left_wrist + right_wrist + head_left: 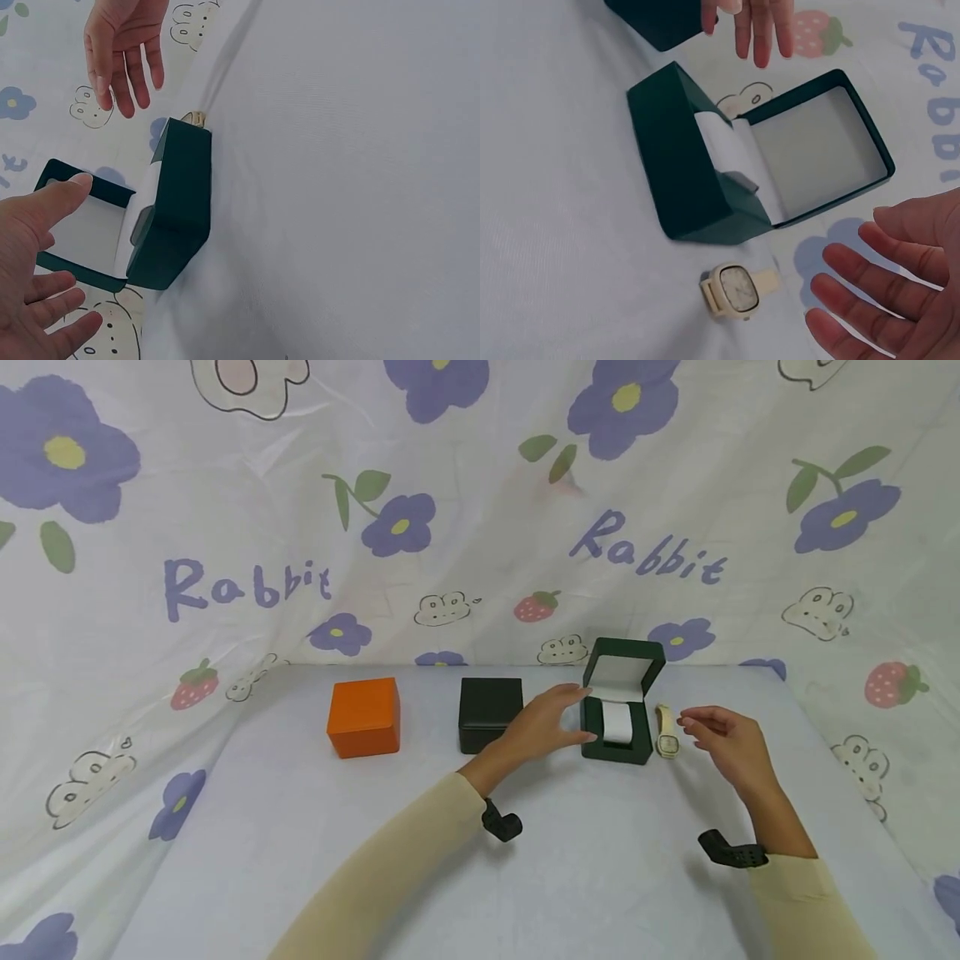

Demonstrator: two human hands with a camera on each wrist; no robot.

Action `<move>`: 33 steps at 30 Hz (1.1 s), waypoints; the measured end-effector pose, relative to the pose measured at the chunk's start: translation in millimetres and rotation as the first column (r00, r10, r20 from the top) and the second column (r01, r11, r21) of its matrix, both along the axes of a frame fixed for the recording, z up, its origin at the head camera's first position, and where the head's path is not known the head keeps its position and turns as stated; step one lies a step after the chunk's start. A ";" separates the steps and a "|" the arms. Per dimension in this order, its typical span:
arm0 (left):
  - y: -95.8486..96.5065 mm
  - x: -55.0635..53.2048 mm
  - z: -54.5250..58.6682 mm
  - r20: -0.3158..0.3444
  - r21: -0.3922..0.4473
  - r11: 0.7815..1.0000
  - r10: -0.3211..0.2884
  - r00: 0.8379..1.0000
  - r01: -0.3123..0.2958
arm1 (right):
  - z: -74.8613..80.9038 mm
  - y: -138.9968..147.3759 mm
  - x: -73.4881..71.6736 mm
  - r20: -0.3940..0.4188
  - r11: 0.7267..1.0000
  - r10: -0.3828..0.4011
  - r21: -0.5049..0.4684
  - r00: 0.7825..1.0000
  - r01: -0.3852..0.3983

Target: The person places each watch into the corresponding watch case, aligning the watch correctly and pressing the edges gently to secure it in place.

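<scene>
A dark green watch box [651,727] stands on the table with its lid raised, a white cushion [617,722] inside it. Just left of the box is my left hand [542,723], thumb and fingers spread and holding nothing. To the right of the box lies a cream wristwatch [667,743], its square face toward me in the head view. My right hand [726,745] hovers beside the watch with fingers loosely bent and nothing in them. In the right wrist view the watch [739,289] lies apart from the fingers [855,315].
An orange box [364,718] sits at the left of the table, and a closed black box [490,703] stands between it and the green one, partly behind my left wrist. A white cloth [465,568] with flowers and "Rabbit" lettering hangs behind the table.
</scene>
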State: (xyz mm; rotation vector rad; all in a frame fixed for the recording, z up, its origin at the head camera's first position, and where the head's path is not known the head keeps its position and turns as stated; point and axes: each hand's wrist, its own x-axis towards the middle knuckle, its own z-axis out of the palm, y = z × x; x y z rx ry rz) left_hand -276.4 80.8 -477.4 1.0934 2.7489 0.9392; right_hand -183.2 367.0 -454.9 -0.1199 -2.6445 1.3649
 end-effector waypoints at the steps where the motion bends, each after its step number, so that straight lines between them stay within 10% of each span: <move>1: 2.1 -0.7 0.5 -0.005 -0.002 1.000 -0.001 1.000 0.001 | -0.4 1.0 -1.2 0.003 1.000 -0.005 0.004 1.000 0.005; 33: 41.3 -13.7 -29.8 -0.007 -0.035 0.997 0.064 0.998 -0.064 | -29.2 2.6 -22.5 0.245 0.993 -0.003 0.118 0.970 -0.027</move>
